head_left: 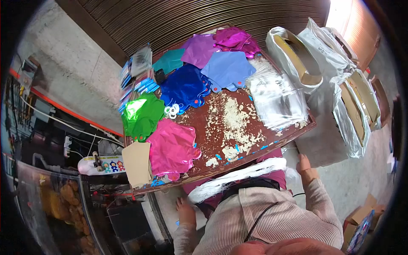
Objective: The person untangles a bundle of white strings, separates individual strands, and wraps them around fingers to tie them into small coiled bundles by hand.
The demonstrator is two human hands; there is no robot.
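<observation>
My left hand (185,212) hangs low beside my leg, left of my lap, its fingers apart and holding nothing visible. On the other side my right hand (307,168) is open just off the table's right front corner. White thread (238,179) lies in a long bundle across my lap. On the worn red-brown table (225,114) are flat foil pieces: pink (172,148), green (142,114), dark blue (182,87), light blue (229,68), purple (199,50), teal (170,60) and magenta (236,40). Neither hand touches them.
Clear plastic sleeves (278,100) lie at the table's right, a beige card (137,163) at its front left, white rings (172,111) beside the blue foil. White bags (352,114) with cardboard stand right. A skateboard (102,165) is left; a ribbed shutter (170,21) stands behind.
</observation>
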